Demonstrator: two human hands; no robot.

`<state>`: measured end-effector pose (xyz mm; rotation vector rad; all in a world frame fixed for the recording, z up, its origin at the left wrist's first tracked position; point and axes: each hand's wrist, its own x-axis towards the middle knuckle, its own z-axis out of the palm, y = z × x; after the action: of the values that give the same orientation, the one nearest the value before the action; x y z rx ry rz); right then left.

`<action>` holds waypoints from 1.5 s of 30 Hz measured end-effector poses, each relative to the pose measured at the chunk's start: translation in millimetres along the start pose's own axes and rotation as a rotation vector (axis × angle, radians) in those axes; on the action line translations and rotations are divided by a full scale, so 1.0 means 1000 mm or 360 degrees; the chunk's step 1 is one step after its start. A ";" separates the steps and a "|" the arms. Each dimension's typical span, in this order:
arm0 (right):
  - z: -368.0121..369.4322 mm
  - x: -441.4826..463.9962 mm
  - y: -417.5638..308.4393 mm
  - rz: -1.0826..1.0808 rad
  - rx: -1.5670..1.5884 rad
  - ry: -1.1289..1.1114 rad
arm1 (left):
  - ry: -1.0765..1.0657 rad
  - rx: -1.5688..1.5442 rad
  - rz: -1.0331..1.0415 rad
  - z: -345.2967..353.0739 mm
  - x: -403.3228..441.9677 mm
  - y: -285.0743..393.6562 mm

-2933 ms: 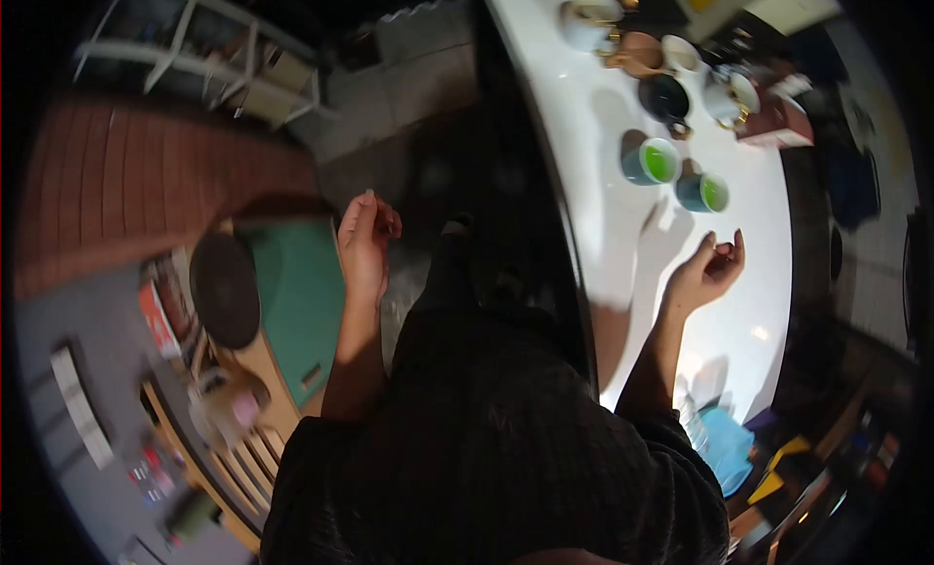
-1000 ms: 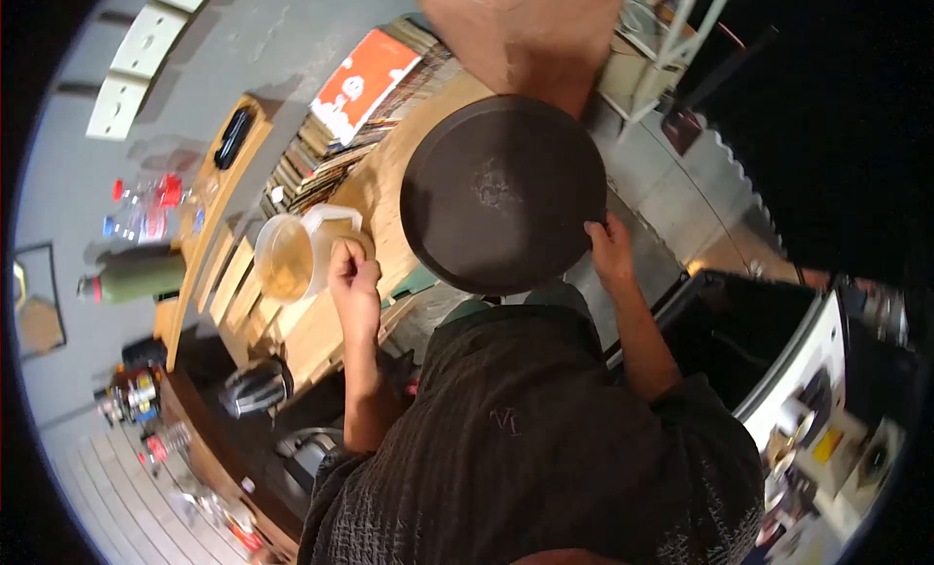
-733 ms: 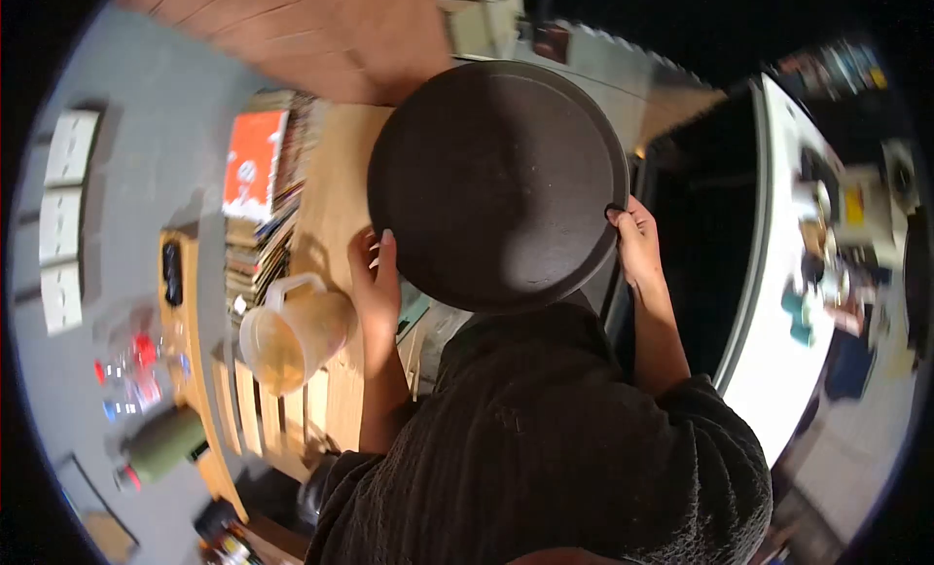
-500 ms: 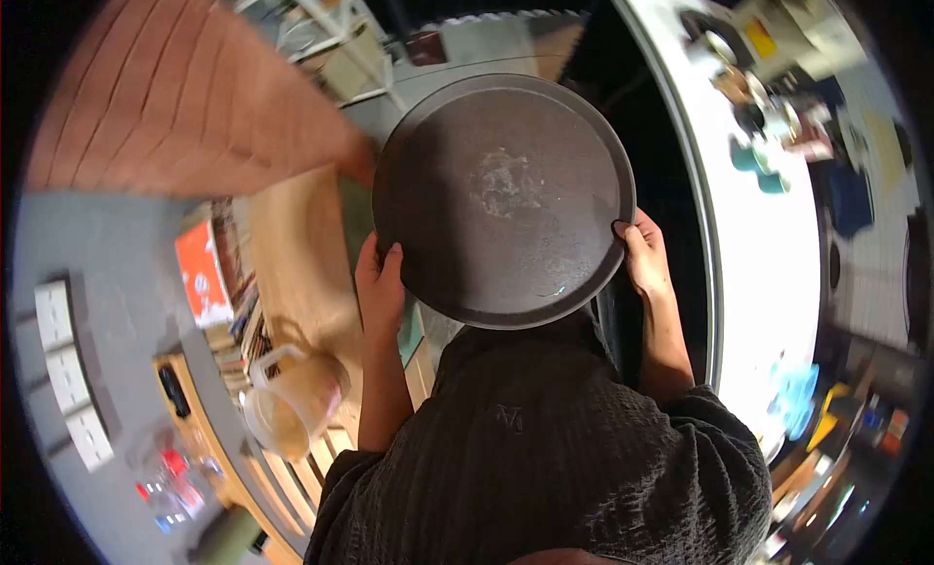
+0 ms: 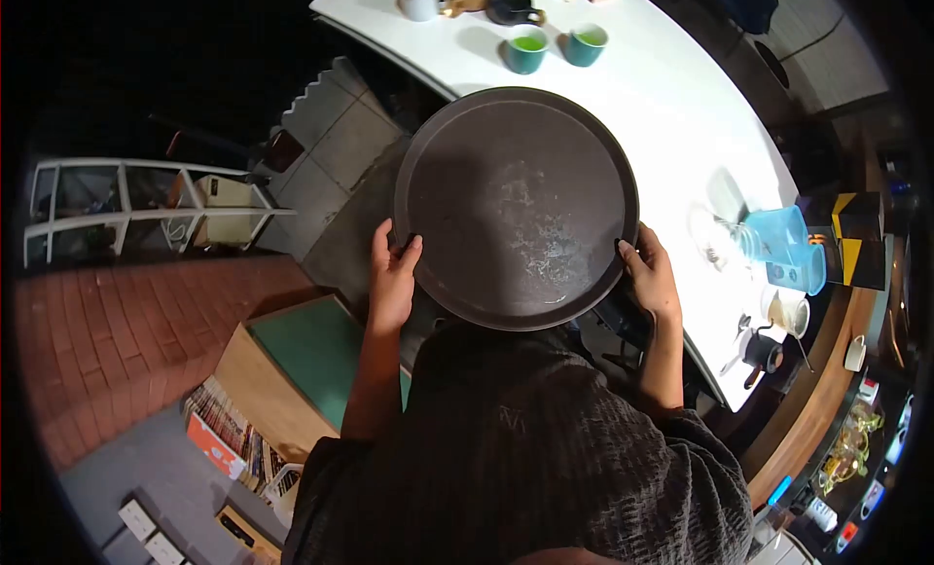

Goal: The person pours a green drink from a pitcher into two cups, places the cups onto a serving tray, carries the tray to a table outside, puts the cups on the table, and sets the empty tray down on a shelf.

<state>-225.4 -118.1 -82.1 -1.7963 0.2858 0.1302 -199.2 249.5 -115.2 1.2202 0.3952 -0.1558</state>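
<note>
A round dark brown serving tray (image 5: 467, 195) with a raised rim is held out in front of my chest. Whitish smudges mark its surface, and nothing stands on it. My left hand (image 5: 392, 278) grips the rim at the lower left, thumb on top and fingers partly hidden beneath. On the opposite side my right hand (image 5: 650, 273) clasps the rim the same way. Past the tray's far edge, a white table (image 5: 662, 127) carries two green cups, the nearer cup (image 5: 525, 49) and another cup (image 5: 587, 45), both apart from the tray.
Mugs (image 5: 420, 0) and a black cup (image 5: 511, 7) stand at the table's far end. Light-blue containers (image 5: 778, 239) and a dark pot (image 5: 764, 351) are on the right. To the left are a white shelf (image 5: 126, 215), a brick wall (image 5: 117, 341) and a green-topped wooden cabinet (image 5: 311, 346).
My view has swung to the right, bringing the white table and its green cups ahead of the tray. Both hands keep hold of the tray throughout.
</note>
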 end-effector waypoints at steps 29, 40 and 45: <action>-0.020 0.098 0.006 -0.0351 -0.1207 0.1191 | -0.0785 0.0764 -0.0246 0.081 0.131 0.012; 0.008 0.312 -0.046 -0.0254 -0.1209 0.0668 | -0.0846 0.0740 0.0007 0.034 0.110 0.003; 0.016 0.337 -0.055 -0.0234 -0.0988 0.0522 | -0.0627 0.0800 -0.0163 0.025 0.090 0.001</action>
<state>115.1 -131.8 -114.8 -2.4517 0.3710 -0.2064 -110.9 234.6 -140.7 1.6207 0.0698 -0.6013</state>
